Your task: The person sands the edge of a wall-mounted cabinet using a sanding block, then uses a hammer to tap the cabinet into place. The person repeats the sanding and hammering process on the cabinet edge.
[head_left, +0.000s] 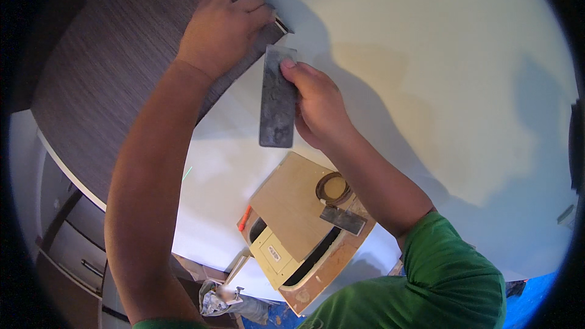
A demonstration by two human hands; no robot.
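Panel (pixel 109 67) of dark wood grain fills the upper left. One plastic bag (pixel 210 304) sits low down, its contents too blurred to name. The left hand (pixel 219 33), its arm raised from the lower edge, lies back up on the panel's end, fingers bent at the rim; whether they grip anything I cannot tell. Below stands one wooden stand (pixel 304 295), carrying one orange tool (pixel 245 218), one cream plate (pixel 268 262) and one brown board (pixel 289 195). Above it, just beside the panel's corner, one grey block (pixel 277 113) hangs lengthwise, held by the right hand (pixel 320 106), thumb on its face, forearm slanting up leftward. One brown coil (pixel 319 190) and a second grey slab (pixel 343 219) lie beneath that forearm.
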